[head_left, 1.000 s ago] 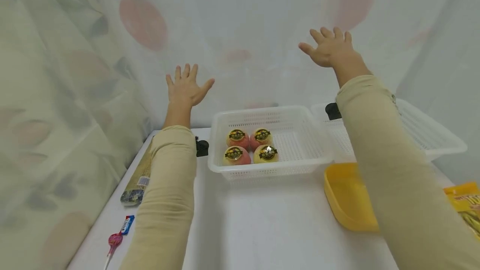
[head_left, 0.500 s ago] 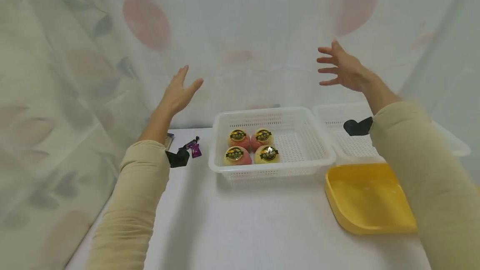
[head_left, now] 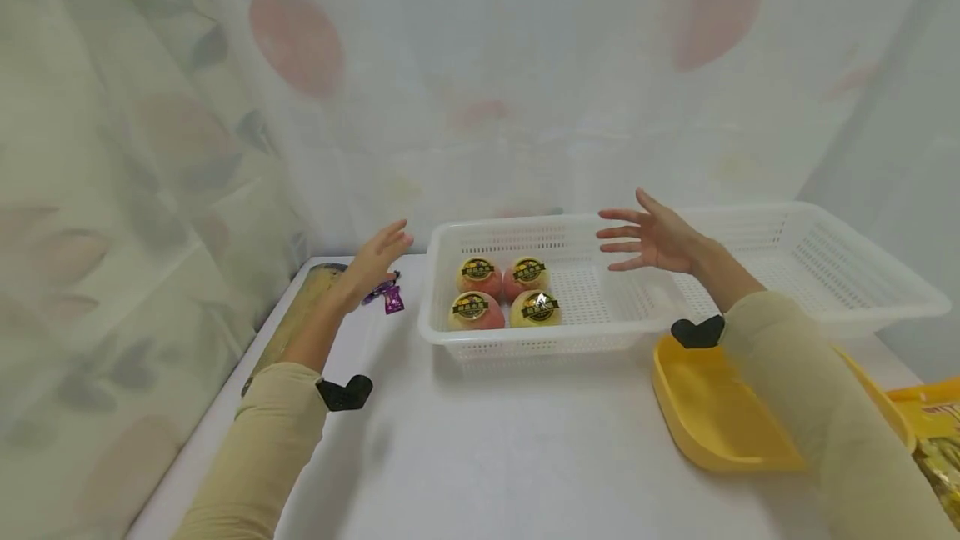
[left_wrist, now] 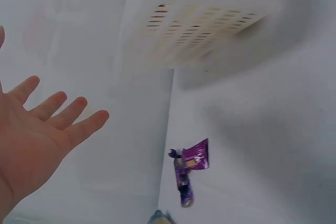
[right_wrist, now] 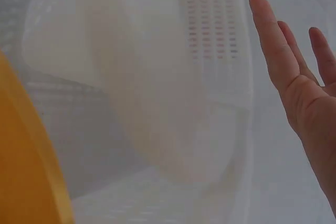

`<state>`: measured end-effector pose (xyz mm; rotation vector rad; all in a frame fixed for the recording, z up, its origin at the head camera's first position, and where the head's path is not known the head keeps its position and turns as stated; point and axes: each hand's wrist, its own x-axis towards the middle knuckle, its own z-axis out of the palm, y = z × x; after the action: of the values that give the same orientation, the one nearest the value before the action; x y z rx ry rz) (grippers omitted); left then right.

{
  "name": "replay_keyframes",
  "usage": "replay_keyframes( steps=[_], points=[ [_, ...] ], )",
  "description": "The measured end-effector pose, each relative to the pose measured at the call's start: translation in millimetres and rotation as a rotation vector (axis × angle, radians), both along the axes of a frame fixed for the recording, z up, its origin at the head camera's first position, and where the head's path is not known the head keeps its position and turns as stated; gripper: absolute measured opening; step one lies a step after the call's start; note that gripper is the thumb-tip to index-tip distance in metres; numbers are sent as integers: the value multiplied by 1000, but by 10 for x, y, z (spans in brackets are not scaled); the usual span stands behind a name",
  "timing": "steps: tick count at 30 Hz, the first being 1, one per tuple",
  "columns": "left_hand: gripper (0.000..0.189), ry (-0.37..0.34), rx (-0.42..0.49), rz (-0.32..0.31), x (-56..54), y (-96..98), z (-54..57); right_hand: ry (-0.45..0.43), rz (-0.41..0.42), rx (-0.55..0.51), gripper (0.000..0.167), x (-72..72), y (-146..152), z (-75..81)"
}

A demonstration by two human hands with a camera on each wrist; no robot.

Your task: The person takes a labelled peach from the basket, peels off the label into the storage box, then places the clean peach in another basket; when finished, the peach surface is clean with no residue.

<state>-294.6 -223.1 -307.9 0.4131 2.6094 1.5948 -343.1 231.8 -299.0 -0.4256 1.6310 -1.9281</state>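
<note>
My left hand (head_left: 371, 265) hovers left of a white perforated basket (head_left: 600, 333), its fingers extended in the left wrist view. Several round red-and-yellow fruits (head_left: 477, 315) with black labels sit in the basket's left half. Over the basket's right side my right hand (head_left: 654, 238) hangs with spread fingers and the thumb up. Neither hand holds anything. Purple-wrapped candies (head_left: 393, 300) lie on the table near the left hand, partly hidden by it in the head view but plain in the left wrist view (left_wrist: 195, 157).
A second white basket (head_left: 862, 252) adjoins the first on the right. In front of it stands a yellow tray (head_left: 678, 415), partly under the right sleeve. A yellow snack bag (head_left: 937, 440) lies at the right edge. A long package (head_left: 303, 307) lies along the table's left side.
Both hands have come down from in front of the back curtain. They have turned from palms forward to facing inward. Over the last half second, the right hand has also shifted left.
</note>
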Motion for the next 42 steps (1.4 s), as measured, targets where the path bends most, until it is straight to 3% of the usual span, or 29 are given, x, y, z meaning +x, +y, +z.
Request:
replay_keyframes(
  steps=[8, 17, 21, 24, 30, 38, 42],
  points=[
    [65, -116, 155, -47, 204, 44, -467, -71, 96, 198, 76, 19, -319, -327],
    [65, -199, 312, -99, 457, 86, -765, -111, 190, 308, 69, 66, -587, -463],
    [70, -216, 404, -124, 540, 125, -825, -77, 217, 391, 62, 60, -679, -524],
    [75, -203, 413, -141, 594, 163, -845, -51, 241, 443, 57, 56, -709, -563],
    [74, -173, 405, -117, 642, 206, -888, 55, 299, 512, 74, 55, -758, -624],
    [72, -171, 450, -89, 656, 264, -920, 109, 257, 530, 82, 100, -852, -670],
    [74, -172, 467, -86, 668, 283, -917, 187, 230, 535, 79, 123, -899, -692]
  ],
)
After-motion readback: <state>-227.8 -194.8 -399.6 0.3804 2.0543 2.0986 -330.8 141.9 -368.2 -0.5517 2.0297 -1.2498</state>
